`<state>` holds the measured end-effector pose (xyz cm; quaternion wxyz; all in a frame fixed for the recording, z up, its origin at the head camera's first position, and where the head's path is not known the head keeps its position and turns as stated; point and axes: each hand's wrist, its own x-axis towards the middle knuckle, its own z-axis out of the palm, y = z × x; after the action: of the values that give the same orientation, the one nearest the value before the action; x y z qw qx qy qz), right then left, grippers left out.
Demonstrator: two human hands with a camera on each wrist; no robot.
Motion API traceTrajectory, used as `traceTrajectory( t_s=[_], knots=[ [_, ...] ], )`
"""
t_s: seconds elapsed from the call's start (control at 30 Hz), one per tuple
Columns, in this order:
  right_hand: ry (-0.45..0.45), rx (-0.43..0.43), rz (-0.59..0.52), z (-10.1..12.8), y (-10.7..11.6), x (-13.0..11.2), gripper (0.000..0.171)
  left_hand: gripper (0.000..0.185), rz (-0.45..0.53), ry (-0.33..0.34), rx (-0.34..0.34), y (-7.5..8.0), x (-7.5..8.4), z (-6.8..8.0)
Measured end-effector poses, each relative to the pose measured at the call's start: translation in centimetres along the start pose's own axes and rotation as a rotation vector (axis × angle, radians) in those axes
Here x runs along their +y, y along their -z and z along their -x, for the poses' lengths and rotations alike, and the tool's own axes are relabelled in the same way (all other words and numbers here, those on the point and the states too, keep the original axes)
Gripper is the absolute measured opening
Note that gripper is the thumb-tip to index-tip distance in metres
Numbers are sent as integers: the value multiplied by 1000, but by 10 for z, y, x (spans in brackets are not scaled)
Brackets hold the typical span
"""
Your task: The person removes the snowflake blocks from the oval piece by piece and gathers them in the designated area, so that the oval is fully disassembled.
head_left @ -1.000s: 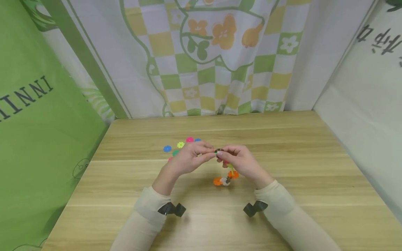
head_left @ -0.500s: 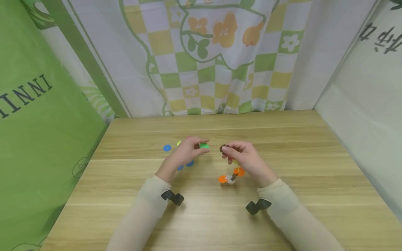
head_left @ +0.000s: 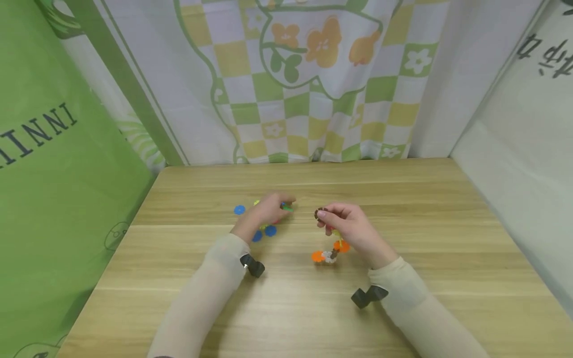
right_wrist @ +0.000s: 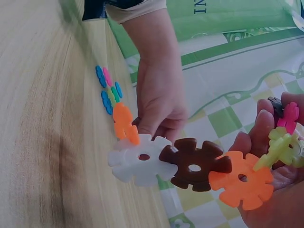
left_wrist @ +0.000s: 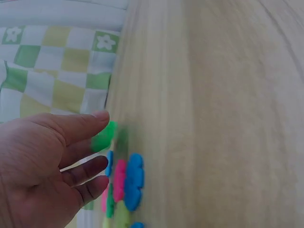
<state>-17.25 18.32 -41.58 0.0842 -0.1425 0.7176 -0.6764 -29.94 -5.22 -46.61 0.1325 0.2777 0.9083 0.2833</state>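
Low over the loose pieces, my left hand (head_left: 268,208) pinches a green snowflake disc (left_wrist: 103,137) between thumb and index finger. The other fingers are loosely bent. My right hand (head_left: 351,223) holds a chain of interlocked snowflake discs by its dark brown end disc (head_left: 320,214). Below the fingers hang a pink disc (right_wrist: 289,116), a yellow one (right_wrist: 278,146), an orange one (right_wrist: 242,178), a brown one (right_wrist: 194,164), a white one (right_wrist: 137,161) and an orange end disc (right_wrist: 124,122). The right fingers partly cover the upper discs.
Several loose discs lie around and under the left hand, among them a blue disc (head_left: 239,210) and another blue disc (head_left: 270,230). The wooden table (head_left: 403,209) ends at a checked curtain (head_left: 327,114). A green wall panel (head_left: 67,199) stands on the left.
The hands were together at the brown disc, then parted. My left hand has moved left and down toward the loose discs with the green disc; the right hand has shifted slightly right with the chain.
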Motion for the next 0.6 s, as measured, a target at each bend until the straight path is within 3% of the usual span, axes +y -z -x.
traceTrajectory(
  t_s=[0.13,0.3,0.47,0.6],
  knots=[
    [7,4,13,0,-1,1,25,48,30,31,-8,-2,-6,2],
    [27,-4,28,-1,-1,3,20,40,85,18,49,4,-4,11],
    [25,-18,41,-3,-3,2,21,33,128,-86,104,13,13,29],
    [6,-30,21,-4,-6,2,24,29,182,-186,115,18,36,48]
  ],
)
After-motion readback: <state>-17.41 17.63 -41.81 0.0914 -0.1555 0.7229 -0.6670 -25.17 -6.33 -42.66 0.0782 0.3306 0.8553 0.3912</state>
